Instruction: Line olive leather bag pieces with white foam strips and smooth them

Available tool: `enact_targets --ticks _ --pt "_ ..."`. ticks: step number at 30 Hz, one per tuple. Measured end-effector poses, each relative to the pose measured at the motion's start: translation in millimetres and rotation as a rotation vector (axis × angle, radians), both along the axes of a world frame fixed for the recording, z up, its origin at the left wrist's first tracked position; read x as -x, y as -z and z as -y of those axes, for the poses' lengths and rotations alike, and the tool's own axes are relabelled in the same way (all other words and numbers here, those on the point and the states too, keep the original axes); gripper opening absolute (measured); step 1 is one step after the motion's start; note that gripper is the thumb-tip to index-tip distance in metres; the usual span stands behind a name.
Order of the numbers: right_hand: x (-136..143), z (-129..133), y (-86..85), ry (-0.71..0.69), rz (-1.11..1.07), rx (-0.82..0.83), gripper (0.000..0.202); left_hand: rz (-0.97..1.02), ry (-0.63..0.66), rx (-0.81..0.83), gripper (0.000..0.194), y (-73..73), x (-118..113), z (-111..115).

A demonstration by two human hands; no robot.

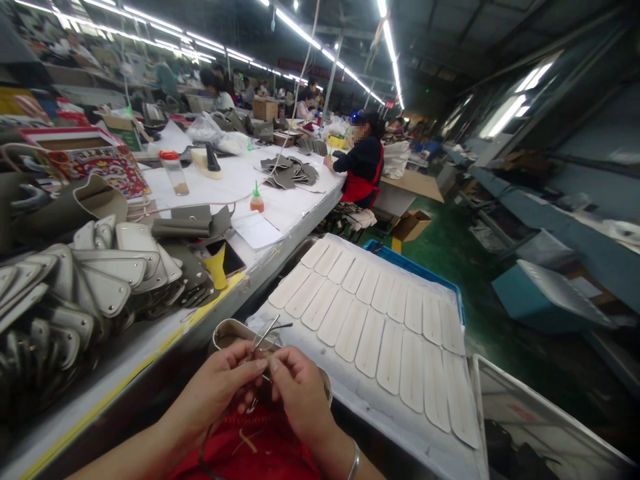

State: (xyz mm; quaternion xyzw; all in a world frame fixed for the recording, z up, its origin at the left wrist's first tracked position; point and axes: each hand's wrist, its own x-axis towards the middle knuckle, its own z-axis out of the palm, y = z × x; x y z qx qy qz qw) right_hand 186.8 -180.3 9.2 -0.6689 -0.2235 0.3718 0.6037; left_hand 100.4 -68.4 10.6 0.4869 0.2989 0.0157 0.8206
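- The left hand (pixel 234 375) is pinching a thin metal rod (pixel 273 325), which is slanting up above a pale-edged piece (pixel 231 331)
- The right hand (pixel 301 393) is pressing thumb to forefinger just beside it, gripping something too small to tell
- Pale strips (pixel 367 340) are lying in rows nearby

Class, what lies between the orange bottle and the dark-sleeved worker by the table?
On the table, a pile of grey pieces lies between bottle and worker, in the head view.
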Motion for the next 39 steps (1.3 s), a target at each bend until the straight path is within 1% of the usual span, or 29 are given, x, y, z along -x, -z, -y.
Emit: enact_targets --ticks 4,7,9,11,13,15,18,20,26,31,33,35,39 --pt "4.5 -2.4 3.1 0.005 0.102 0.042 0.020 -0.050 -0.010 -0.087 0.030 -1.2 2.9 -2.3" --pt "7.7 -3.3 5.7 0.004 0.094 0.037 0.026 -0.053 -0.001 -0.118 0.030 1.6 4.7 -4.5" --pt "7.9 -3.1 6.5 0.024 0.084 0.038 0.033 -0.041 0.006 -0.110 0.031 4.4 5.1 -5.6" --pt "6.4 -2.1 7.1 0.066 0.134 0.054 0.038 -0.027 0.001 -0.087 0.032 7.0 5.1 -6.4" --pt "4.1 -0.5 7.6 0.100 0.203 0.081 0.038 -0.020 -0.012 -0.063 0.034 8.8 5.2 -6.9" --pt "3.0 0.8 7.9 0.107 0.228 0.100 0.034 -0.019 -0.021 -0.047 0.034 10.1 5.8 -7.3" --pt "5.1 0.5 7.6 0.078 0.186 0.083 0.024 -0.013 -0.029 -0.037 0.034 11.5 7.3 -7.5" --pt "8.2 -1.6 6.9 0.061 0.163 0.068 0.020 -0.005 -0.035 -0.033 0.033 11.9 8.2 -7.3" --pt "13.2 -10.2 2.9 0.062 0.099 0.082 0.017 -0.023 -0.036 -0.100 0.033 9.4 10.4 -5.3" --pt "12.0 -11.3 -1.1 0.021 -0.044 0.048 0.015 0.000 -0.033 -0.114 0.032 9.6 13.4 -3.2" --pt "12.0 -10.5 -1.6 0.010 -0.057 0.050 0.014 0.006 -0.033 -0.118 0.032 10.5 14.2 -2.8" --pt "12.9 -9.2 -0.3 0.014 -0.013 0.070 0.013 0.004 -0.032 -0.126 0.032 10.6 14.7 -2.8" --pt "14.8 -4.8 6.5 0.052 0.213 0.111 0.015 -0.013 -0.017 -0.166 0.035 6.8 15.6 -4.5"
